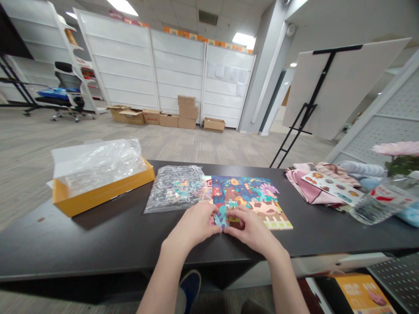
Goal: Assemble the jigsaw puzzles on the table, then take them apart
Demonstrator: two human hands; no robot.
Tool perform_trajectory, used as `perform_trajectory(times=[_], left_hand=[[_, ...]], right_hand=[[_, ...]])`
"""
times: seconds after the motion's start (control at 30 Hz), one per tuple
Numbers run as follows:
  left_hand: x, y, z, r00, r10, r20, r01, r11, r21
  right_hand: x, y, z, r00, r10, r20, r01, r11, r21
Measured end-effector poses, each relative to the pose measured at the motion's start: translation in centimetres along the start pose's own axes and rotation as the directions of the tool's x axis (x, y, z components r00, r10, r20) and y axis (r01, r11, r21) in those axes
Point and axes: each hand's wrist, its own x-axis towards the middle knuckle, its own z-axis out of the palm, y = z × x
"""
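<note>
A colourful jigsaw puzzle board [252, 198] lies flat on the dark table [108, 235]. My left hand [194, 224] and my right hand [250, 226] meet at the board's near left corner. Both have curled fingers pinching a small teal puzzle piece [222, 216] between them, right at the board's edge. A clear plastic bag [175, 187] with loose pieces lies just left of the board, partly under it.
A yellow box [98, 194] with crumpled clear plastic on it sits at the left. Folded cloths, a printed card [332, 185] and a glass vase [376, 205] with pink flowers crowd the right end. An easel board and cardboard boxes stand beyond the table.
</note>
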Motion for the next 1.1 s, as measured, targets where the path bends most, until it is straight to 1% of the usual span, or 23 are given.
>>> perform_trajectory(times=[0.1,0.2,0.33,0.53,0.67,0.83,1.1], left_hand=[[-0.17,-0.12,-0.18,1.000,-0.013,0.015,0.014,0.997,-0.081],[-0.25,-0.35,-0.15,1.000,-0.017,0.024,0.021,0.989,-0.149],[-0.20,-0.40,0.07,0.999,-0.031,0.025,0.034,0.986,-0.165],[-0.15,-0.55,0.32,1.000,-0.021,0.017,0.024,0.984,-0.174],[-0.23,-0.80,0.48,1.000,-0.012,0.003,0.012,0.983,-0.182],[-0.36,-0.74,0.28,1.000,0.004,-0.008,-0.005,0.978,-0.210],[-0.33,-0.98,0.04,1.000,0.007,0.027,0.002,0.944,-0.329]], right_hand=[[-0.08,0.25,-0.05,1.000,-0.016,0.008,0.016,1.000,0.015],[0.03,0.41,0.20,1.000,-0.024,-0.018,0.024,1.000,0.008],[0.13,0.43,0.35,0.999,-0.018,-0.046,0.019,1.000,0.021],[-0.25,0.47,-0.21,1.000,-0.009,0.007,0.008,0.997,0.081],[-0.40,0.53,0.03,1.000,0.012,0.002,-0.012,0.993,0.119],[-0.23,0.31,0.25,0.999,-0.022,-0.023,0.024,0.996,0.088],[-0.03,-0.06,0.00,0.997,-0.050,-0.061,0.054,0.996,0.072]])
